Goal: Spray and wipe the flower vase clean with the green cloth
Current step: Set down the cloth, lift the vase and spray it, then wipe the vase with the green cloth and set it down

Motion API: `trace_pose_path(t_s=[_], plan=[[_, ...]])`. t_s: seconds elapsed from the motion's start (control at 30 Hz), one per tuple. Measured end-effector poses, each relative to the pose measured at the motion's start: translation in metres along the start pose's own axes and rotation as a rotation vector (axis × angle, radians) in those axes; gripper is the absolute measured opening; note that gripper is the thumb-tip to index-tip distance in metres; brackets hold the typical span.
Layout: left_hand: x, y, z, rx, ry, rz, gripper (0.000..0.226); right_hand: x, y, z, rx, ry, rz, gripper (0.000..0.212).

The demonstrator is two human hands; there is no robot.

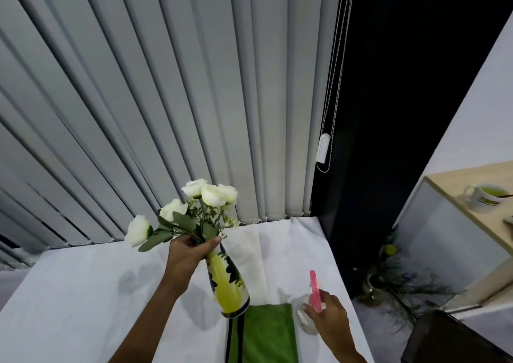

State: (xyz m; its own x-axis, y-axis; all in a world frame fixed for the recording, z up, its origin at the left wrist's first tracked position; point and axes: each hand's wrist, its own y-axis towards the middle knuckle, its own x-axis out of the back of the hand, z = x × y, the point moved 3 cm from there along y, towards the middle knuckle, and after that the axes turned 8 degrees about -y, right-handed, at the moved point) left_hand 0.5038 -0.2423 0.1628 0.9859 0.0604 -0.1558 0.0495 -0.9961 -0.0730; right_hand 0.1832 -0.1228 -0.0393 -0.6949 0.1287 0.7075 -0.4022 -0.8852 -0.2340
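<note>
- Grey vertical fabric blinds [172, 99] fill the far wall, slats overlapping.
- A white beaded pull cord with a white plastic weight [323, 148] hangs at their right edge.
- Just right of it a dark, unlit window strip [388, 99] shows.
- A table under a creased white cloth [83, 293] stands below.
- A light wooden side counter [472, 196] at right bears a white mug [484, 198].

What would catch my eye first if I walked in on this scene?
Probably the white roses in a yellow-green painted vase, lifted off the table at a tilt, gripped at the neck by the left hand. Lower right, the right hand grips a clear spray bottle with a pink trigger, beside the green cloth lying flat on the white-covered table.
</note>
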Motion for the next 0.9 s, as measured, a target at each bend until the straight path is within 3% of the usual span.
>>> trace_pose_path(t_s=[0.1, 0.17, 0.23, 0.33, 0.4, 0.47, 0.6, 0.9], plan=[[-0.004, 0.001, -0.002, -0.008, -0.006, 0.006, 0.026, 0.005, -0.03, -0.007, -0.193, 0.075, -0.067, 0.082], [-0.009, 0.0, -0.002, -0.019, -0.007, 0.026, 0.024, -0.009, -0.055, -0.015, -0.372, 0.263, -0.147, 0.089], [-0.015, -0.002, -0.002, -0.02, -0.013, 0.042, 0.025, -0.043, -0.067, -0.014, -0.478, 0.423, -0.105, 0.091], [-0.024, -0.006, -0.006, -0.016, -0.019, 0.065, 0.023, -0.056, -0.087, 0.056, -0.509, 0.787, 0.289, 0.042], [-0.029, -0.011, -0.006, -0.003, -0.023, 0.09, 0.02, -0.056, -0.097, 0.106, -0.661, 1.084, 0.512, 0.037], [-0.031, -0.016, -0.006, -0.007, -0.031, 0.101, 0.018, -0.054, -0.1, 0.133, -0.735, 1.282, 0.61, 0.044], [-0.035, -0.02, -0.017, -0.022, -0.044, 0.125, 0.021, -0.046, -0.099, 0.157, -0.696, 1.379, 0.592, 0.043], [-0.038, -0.023, -0.052, 0.086, -0.061, 0.36, 0.034, -0.033, -0.115, 0.191, -0.53, 1.412, 0.658, 0.044]])
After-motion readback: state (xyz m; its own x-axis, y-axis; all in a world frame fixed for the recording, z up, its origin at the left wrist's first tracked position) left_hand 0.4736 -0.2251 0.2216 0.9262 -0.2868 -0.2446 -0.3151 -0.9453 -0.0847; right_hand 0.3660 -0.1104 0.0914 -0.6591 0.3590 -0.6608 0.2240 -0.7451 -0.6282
